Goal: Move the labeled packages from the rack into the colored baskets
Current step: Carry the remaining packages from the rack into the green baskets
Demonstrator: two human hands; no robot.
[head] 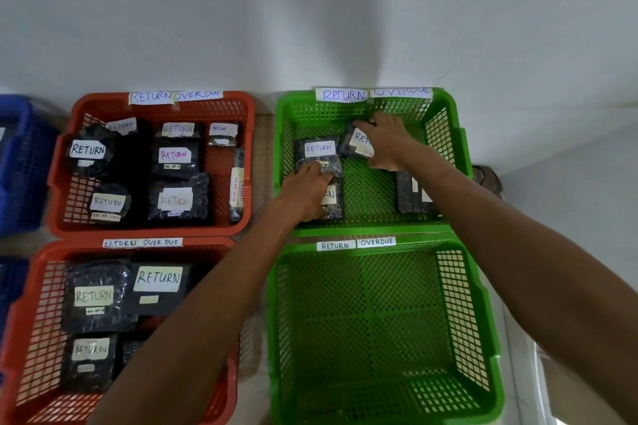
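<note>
Both my hands reach into the far green basket point(445, 134). My left hand point(305, 188) lies over two black packages: its fingertips touch the lower edge of one labeled RETURN point(316, 148), and it covers most of another package point(334, 200) beneath. My right hand point(388, 140) holds a black package with a white label point(357, 145) near the basket's back wall, fingers curled over its top edge. A further black package point(412, 193) lies on the basket's right side, partly hidden by my right forearm.
The near green basket point(459, 304) holds nothing. Two red baskets, the far one point(221, 107) and the near one point(45, 272), hold several black RETURN packages. A blue basket point(20, 162) sits at the far left. White wall stands behind; paper tags read RETURN OVERDUE.
</note>
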